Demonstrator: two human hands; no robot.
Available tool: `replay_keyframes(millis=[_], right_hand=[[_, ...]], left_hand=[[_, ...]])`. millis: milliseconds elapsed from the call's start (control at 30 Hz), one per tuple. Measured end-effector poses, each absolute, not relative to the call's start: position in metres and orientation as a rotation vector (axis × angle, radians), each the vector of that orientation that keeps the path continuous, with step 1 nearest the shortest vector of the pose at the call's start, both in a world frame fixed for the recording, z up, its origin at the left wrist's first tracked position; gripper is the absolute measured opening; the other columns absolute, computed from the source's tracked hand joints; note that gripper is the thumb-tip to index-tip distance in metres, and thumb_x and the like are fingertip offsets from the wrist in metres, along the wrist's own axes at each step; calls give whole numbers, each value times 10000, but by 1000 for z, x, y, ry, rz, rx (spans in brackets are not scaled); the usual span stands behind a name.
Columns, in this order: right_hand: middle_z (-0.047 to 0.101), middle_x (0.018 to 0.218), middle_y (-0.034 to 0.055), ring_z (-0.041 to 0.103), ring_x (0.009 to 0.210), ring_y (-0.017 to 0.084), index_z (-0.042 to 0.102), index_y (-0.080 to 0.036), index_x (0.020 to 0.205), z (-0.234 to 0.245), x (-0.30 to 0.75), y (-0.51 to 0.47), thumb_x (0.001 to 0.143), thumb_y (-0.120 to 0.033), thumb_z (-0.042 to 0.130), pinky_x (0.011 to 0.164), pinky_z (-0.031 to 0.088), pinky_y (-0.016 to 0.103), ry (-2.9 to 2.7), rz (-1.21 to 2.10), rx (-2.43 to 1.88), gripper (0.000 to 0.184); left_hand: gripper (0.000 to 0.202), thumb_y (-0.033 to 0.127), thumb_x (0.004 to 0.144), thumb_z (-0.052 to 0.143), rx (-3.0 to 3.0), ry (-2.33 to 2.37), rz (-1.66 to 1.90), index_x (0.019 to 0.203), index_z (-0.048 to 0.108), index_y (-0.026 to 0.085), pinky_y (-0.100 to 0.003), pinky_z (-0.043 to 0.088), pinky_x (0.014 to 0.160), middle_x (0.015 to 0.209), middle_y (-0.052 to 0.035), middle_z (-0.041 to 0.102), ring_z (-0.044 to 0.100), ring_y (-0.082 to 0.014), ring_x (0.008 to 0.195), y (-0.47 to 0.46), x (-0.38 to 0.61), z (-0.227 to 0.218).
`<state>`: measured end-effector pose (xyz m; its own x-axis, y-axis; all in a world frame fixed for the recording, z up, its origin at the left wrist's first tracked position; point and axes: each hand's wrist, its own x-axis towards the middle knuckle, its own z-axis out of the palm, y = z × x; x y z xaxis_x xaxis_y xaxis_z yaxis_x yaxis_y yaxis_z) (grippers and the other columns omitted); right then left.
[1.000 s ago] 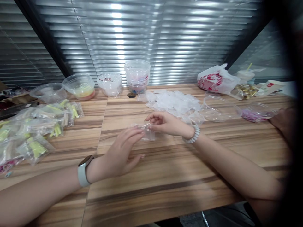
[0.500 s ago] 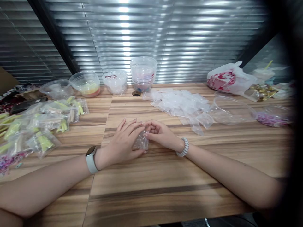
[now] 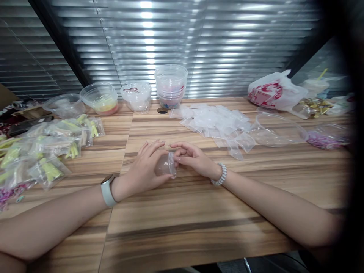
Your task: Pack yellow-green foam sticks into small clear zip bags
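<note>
A small clear plastic bag (image 3: 167, 165) is held between both hands just above the wooden table (image 3: 199, 212). My left hand (image 3: 143, 170), with a white watch on the wrist, cups the bag from the left, fingers partly spread behind it. My right hand (image 3: 190, 158), with a white coil band on the wrist, pinches the bag's right edge with thumb and fingertips. I cannot tell what is inside the bag.
A heap of empty clear bags (image 3: 218, 123) lies behind the hands. Filled bags with yellow-green pieces (image 3: 48, 151) cover the left side. Clear tubs (image 3: 170, 85) and bowls (image 3: 99, 99) line the back edge. A clear bowl (image 3: 274, 131) and red-printed bag (image 3: 270, 93) sit right.
Both hands came closer together and nearer to me. The bag went from lying flat under the fingers to being lifted and held upright between the two hands.
</note>
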<state>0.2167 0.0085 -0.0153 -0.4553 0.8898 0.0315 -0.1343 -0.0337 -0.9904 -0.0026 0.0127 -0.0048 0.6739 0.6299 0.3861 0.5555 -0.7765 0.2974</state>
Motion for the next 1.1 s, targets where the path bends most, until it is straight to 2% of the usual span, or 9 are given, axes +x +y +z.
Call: replay_keyframes(millis=[200, 700, 933, 1100], right_hand=[[626, 864, 26, 603, 766, 100, 461, -130, 1212, -18, 218, 10, 797, -213, 662, 768, 497, 268, -1400, 1653, -778, 468], [606, 824, 13, 590, 732, 99, 512, -149, 1186, -22, 213, 9, 756, -200, 694, 690, 488, 240, -1491, 1528, -944, 470], [610, 809, 10, 599, 723, 99, 522, -149, 1162, -23, 212, 10, 747, -205, 704, 685, 494, 239, -1461, 1541, -932, 456], [599, 790, 1, 596, 706, 88, 534, -140, 1160, -22, 212, 11, 753, -194, 694, 694, 499, 234, -1492, 1516, -915, 440]], left_hand=[[559, 435, 740, 727, 2672, 966, 774, 1187, 511, 179, -519, 291, 1108, 1387, -143, 423, 376, -284, 1325, 16, -4, -6], [355, 390, 798, 683, 2703, 903, 833, 1097, 584, 225, -501, 317, 1077, 1343, -113, 463, 413, -258, 1296, 15, -5, -3], [360, 377, 797, 679, 2702, 896, 849, 1100, 570, 218, -505, 311, 1081, 1327, -110, 480, 424, -260, 1289, 16, -3, -3], [470, 352, 784, 687, 2691, 930, 818, 1190, 498, 211, -502, 287, 1110, 1282, -86, 534, 447, -246, 1271, 15, -3, -4]])
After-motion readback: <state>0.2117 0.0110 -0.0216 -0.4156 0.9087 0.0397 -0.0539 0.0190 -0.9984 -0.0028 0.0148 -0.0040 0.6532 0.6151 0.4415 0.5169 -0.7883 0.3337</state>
